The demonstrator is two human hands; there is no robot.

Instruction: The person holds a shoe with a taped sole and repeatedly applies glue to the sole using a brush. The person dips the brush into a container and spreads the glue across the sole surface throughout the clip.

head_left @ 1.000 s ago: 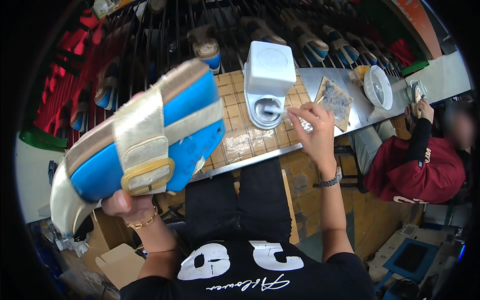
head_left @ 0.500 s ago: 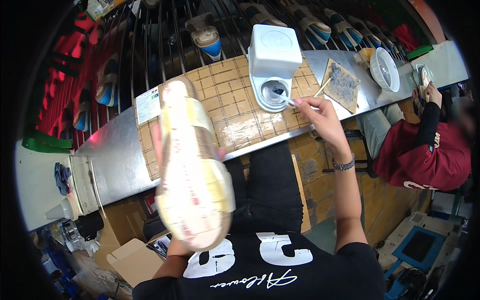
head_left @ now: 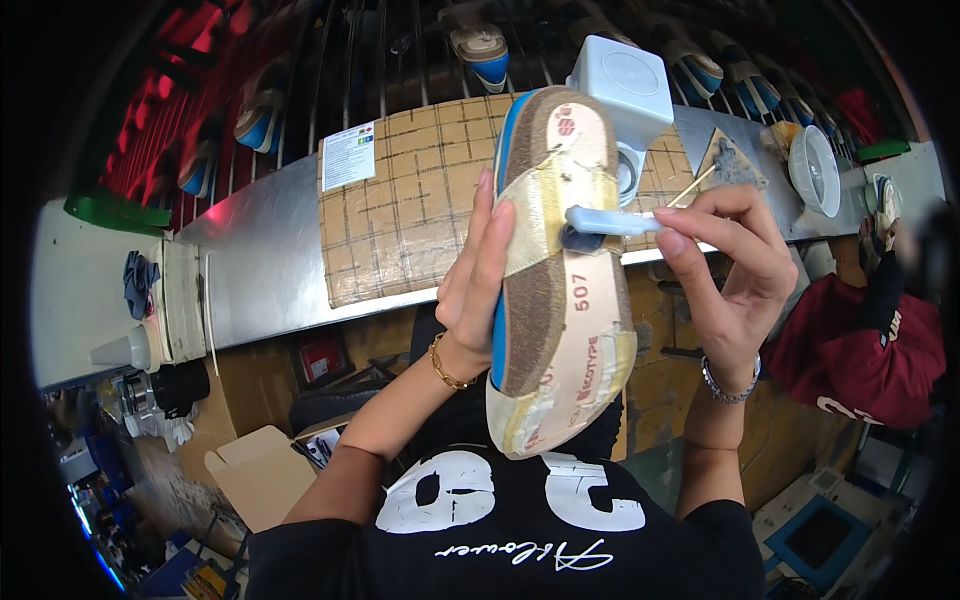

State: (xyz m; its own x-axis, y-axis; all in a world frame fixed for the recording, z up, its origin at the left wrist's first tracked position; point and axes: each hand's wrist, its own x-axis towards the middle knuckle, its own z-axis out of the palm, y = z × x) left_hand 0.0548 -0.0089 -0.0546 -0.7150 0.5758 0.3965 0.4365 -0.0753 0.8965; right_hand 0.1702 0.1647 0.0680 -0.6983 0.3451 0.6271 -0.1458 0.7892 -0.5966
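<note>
My left hand [head_left: 474, 280] grips a shoe upper stretched on a last [head_left: 588, 320], turned bottom up and held upright above the bench edge. Its bottom has a pale insole, with brown woven cloth and yellowish, shiny material folded over its edges and a blue strip along the left side. Between thumb and fingers of my right hand [head_left: 735, 265] is a small brush [head_left: 612, 220] with a light blue handle. The dark bristles touch the bottom of the shoe near its middle. Behind the shoe stands a pale plastic glue pot [head_left: 625, 90], its round cup partly hidden.
A cardboard sheet [head_left: 410, 220] lies on the metal bench [head_left: 255, 240]. Right of the pot are a stained card [head_left: 735, 160] with a thin stick and a white bowl [head_left: 815, 172]. More shoes [head_left: 480, 55] rest on the bar rack beyond. A co-worker [head_left: 865, 340] sits at the right.
My left hand has brought the shoe to the right and farther from me. My right hand has lifted the brush out of the pot's cup and set its bristles against the shoe.
</note>
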